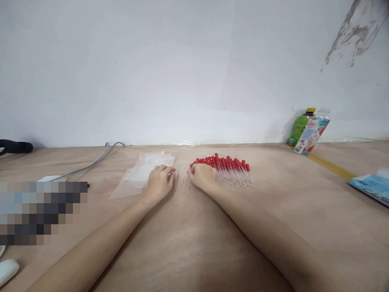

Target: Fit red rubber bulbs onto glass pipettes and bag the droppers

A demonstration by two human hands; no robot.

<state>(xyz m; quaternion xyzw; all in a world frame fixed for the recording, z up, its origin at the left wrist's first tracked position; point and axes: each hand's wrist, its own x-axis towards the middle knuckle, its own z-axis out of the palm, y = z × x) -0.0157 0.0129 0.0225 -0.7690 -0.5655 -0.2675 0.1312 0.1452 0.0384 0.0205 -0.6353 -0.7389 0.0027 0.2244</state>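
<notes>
Several clear droppers with red bulbs point(231, 168) lie side by side in a row on the table. My right hand point(201, 175) rests at the row's left end, its fingers closed; what they pinch, if anything, is too small to make out. Between my hands lie a few thin clear tubes point(184, 177). My left hand point(160, 178) has its fingers curled together beside a thin clear tube point(176, 181), and whether it grips this is unclear. Clear plastic bags point(133, 178) lie flat in a loose stack, partly beneath my left hand.
A green bottle point(299, 129) and a carton-like bottle point(312, 134) stand by the wall at the right. A blue packet point(372, 186) lies at the right edge. A grey cable point(91, 163), a pixelated area and a white mouse point(8, 271) are at the left.
</notes>
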